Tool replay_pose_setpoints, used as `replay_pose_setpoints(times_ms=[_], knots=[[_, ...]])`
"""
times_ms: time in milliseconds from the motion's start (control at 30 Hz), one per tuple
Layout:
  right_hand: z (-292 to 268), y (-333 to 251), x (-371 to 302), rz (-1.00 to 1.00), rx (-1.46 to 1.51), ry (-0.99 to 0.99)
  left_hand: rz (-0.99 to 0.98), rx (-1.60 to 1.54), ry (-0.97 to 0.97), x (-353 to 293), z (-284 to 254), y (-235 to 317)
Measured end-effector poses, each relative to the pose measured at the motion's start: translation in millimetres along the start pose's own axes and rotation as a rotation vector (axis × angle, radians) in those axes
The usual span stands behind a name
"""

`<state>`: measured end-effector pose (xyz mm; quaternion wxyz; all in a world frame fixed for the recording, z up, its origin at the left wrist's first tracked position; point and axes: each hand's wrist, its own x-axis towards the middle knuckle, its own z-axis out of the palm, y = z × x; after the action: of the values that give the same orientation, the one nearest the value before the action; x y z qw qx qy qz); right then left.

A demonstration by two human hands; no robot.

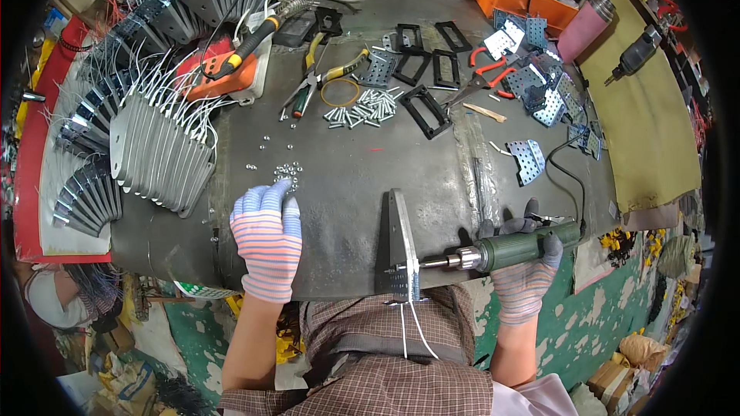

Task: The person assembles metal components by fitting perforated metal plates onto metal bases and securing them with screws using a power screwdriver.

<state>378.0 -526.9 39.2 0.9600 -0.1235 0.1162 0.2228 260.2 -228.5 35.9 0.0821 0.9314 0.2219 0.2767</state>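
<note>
My left hand (267,235), in a striped knit glove, lies on the dark table with its fingertips at a small cluster of tiny metal nuts (287,171). It holds nothing that I can see. My right hand (526,262), in a grey glove, grips a green electric screwdriver (515,247) lying sideways, its chuck and bit pointing left at a tall triangular metal bracket (400,240). The bracket stands on edge at the table's near rim, with white wires (412,323) hanging from its lower end over my checked shirt.
Rows of finished grey brackets with white wires (158,150) fan across the left. Screws (362,109), a yellow rubber band, pliers (327,75), black rectangular frames (426,110), perforated metal plates (529,160), an orange tool (231,62) and a pink cylinder (586,27) lie farther back.
</note>
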Motion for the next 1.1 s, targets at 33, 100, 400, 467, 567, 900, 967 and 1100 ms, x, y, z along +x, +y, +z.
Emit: replay_pose_setpoints(times_ms=[33, 100, 400, 467, 567, 900, 967, 1100], knots=[[0, 0, 1, 0.005, 0.005, -0.002, 0.034, 0.053, -0.028, 1, 1, -4], [2, 1, 2, 0.006, 0.011, -0.004, 0.057, 0.062, -0.014, -1, 2, -6], [8, 2, 0, -0.006, -0.008, 0.0, 0.073, -0.047, -0.009, -6, -1, -10], [10, 3, 0, -0.011, -0.035, -0.015, 0.091, -0.035, -0.021, -3, -3, -6], [12, 4, 0, -0.017, -0.069, -0.023, 0.067, -0.011, -0.071, 5, -4, -4], [12, 8, -1, -0.035, -0.065, -0.036, -0.896, -1.634, -0.346, -49, -33, 61], [14, 8, -1, -0.05, -0.101, -0.042, -0.906, -1.756, -0.414, -59, -21, 71], [12, 10, -2, -0.045, -0.086, -0.039, -0.977, -1.752, -0.507, -63, -9, 73]])
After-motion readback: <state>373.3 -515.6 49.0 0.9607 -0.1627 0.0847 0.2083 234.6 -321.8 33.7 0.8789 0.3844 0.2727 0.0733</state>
